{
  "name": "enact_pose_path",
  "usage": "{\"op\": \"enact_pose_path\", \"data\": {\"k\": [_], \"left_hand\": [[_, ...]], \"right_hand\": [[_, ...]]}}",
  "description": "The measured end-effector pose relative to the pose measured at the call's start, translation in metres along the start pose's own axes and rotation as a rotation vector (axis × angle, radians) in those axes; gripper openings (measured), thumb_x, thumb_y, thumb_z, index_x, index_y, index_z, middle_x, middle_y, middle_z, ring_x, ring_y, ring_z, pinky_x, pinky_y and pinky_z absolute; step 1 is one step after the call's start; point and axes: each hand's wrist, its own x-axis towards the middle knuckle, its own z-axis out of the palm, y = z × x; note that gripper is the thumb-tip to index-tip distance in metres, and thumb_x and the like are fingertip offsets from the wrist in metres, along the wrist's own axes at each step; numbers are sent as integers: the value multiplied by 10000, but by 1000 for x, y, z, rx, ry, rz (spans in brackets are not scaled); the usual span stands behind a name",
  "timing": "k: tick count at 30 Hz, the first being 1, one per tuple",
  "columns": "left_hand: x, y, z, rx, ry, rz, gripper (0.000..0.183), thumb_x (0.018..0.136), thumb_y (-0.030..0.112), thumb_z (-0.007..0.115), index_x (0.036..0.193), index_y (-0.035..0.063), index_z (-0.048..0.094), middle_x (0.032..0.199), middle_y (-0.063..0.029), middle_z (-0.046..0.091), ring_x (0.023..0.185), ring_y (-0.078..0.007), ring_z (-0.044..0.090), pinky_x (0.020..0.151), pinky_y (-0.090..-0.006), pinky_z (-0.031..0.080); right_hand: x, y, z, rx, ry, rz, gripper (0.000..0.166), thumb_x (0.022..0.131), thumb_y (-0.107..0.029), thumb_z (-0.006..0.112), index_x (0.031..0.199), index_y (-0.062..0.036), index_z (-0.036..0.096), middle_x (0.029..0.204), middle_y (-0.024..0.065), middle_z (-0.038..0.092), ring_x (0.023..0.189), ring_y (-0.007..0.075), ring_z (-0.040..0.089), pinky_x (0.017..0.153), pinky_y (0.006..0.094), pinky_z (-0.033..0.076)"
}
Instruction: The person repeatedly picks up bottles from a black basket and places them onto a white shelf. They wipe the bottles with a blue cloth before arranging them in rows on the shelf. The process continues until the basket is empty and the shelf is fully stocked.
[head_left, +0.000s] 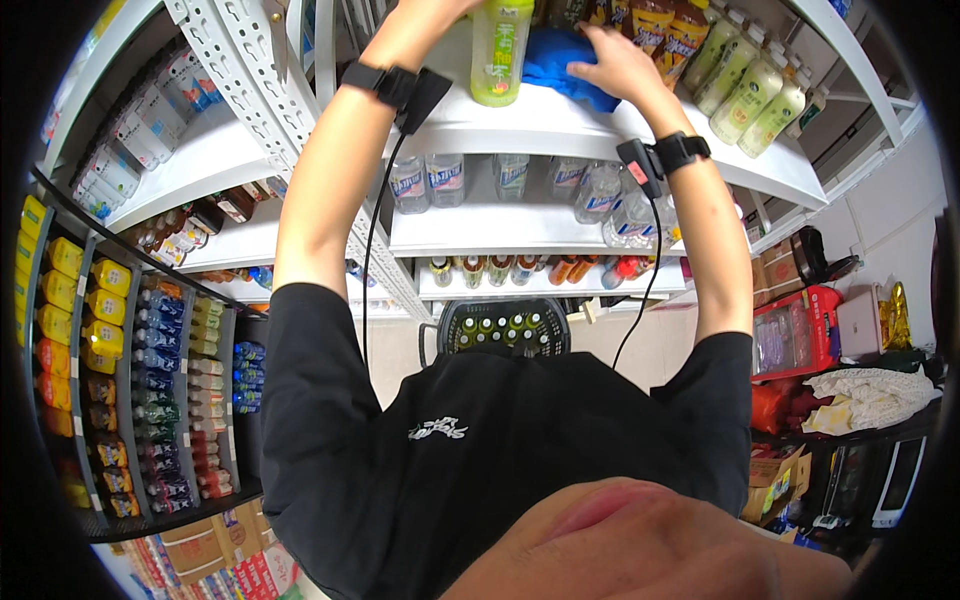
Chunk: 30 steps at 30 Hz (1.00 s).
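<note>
At the top edge, my left hand (442, 9) is partly cut off beside the upper end of a green-labelled drink bottle (496, 56); its fingers are out of view, so its grip cannot be told. The bottle is upright over the upper white shelf (525, 124). To its right a crumpled blue cloth (559, 64) lies on that shelf. My right hand (626, 64) is over the cloth's right part, thumb and forefinger spread apart. Brown-orange drink bottles (679, 37) and pale green bottles (750, 94) stand right of my right hand.
Clear bottles (446, 180) and small coloured bottles (499, 270) fill lower shelves. A black basket (442, 330) with several green bottles is on the floor before me. A perforated white upright (255, 97) and a drinks rack (127, 427) are at left; a red box (821, 300) is at right.
</note>
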Motion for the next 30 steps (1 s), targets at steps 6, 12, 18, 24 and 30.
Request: {"op": "enact_pose_path", "data": {"k": [6,12,18,24,30], "left_hand": [[-98,-40,-10,-177,11,-303,618,995,600,566,802,17,638,672,-215,612,647,-398,633,606,-451,487],[-169,-65,11,-199,-94,-369,534,963,530,636,793,24,649,681,-208,658,666,-405,662,622,-466,518],[-182,-63,12,-87,-120,-286,400,932,410,680,763,52,631,640,-173,647,645,-393,660,609,-474,516],[-182,-64,14,-169,-126,-288,396,933,409,679,770,51,635,635,-167,652,640,-387,660,603,-469,514],[-186,-72,9,-85,-132,-313,401,935,411,673,770,47,636,646,-171,660,645,-381,667,597,-463,516]], "right_hand": [[38,-63,-115,60,295,-286,606,842,-296,795,1342,-33,574,1225,218,639,1104,414,637,963,446,526],[60,-110,-120,-92,41,-345,736,775,-373,853,1350,-28,549,1244,225,634,1111,397,648,918,453,551],[66,-133,-105,-287,-105,-270,797,739,-474,867,1357,-56,586,1277,347,557,1041,442,662,874,471,562],[97,-109,-75,-168,9,-385,813,759,-431,864,1412,-49,563,1433,326,436,1176,477,590,998,464,507],[158,-118,-33,-123,-33,-361,789,781,-388,857,1410,-29,545,1445,340,403,1267,485,514,1065,476,455]]}}
